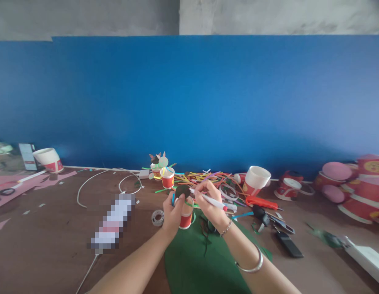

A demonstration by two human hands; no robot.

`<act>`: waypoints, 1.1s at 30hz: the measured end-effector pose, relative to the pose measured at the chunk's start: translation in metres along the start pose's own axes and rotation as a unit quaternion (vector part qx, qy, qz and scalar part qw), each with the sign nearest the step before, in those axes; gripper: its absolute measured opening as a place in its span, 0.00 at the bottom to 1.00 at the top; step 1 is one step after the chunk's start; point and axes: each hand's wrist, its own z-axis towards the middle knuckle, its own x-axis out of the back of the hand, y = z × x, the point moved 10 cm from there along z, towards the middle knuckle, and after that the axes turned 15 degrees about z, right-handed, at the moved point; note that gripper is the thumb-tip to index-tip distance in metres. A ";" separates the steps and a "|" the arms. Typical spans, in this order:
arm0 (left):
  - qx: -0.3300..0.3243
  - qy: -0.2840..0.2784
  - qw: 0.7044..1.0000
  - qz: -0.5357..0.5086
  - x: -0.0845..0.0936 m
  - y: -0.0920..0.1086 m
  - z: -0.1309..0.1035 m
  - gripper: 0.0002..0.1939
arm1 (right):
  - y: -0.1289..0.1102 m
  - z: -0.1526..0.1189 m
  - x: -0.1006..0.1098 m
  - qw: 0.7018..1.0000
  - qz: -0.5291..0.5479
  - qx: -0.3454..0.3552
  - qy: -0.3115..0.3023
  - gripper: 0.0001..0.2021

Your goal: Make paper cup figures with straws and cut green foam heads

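A red and white paper cup (186,219) with a dark round disc (182,191) at its top is gripped by my left hand (172,214), whose fingers wrap its left side. Green and blue strips show at the cup's rim. My right hand (211,201) is closed round a white marker (215,202) with a red end, its tip pointing left, close to the disc. Under both hands lies a dark green sheet (204,261). Behind the cup stands another small red cup (168,178) with strips and a pale disc on it.
Coloured strips (204,178) lie scattered along the blue wall. A tape roll (158,218) sits left of the cup. To the right are stacked white cups (257,179), an orange cutter (262,202) and keys (264,220). A phone (114,220) with a cable lies left.
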 end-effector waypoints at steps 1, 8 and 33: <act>0.002 -0.002 1.000 -0.001 0.000 0.000 0.000 0.13 | 0.000 0.000 0.000 1.000 0.002 -0.002 -0.002 0.04; -0.007 -0.007 1.000 -0.004 -0.001 0.003 0.000 0.14 | -0.001 0.000 -0.003 1.000 0.006 -0.011 -0.009 0.04; 0.016 0.003 1.000 0.014 0.001 -0.004 -0.001 0.15 | -0.009 0.000 0.012 0.998 -0.005 0.035 0.058 0.05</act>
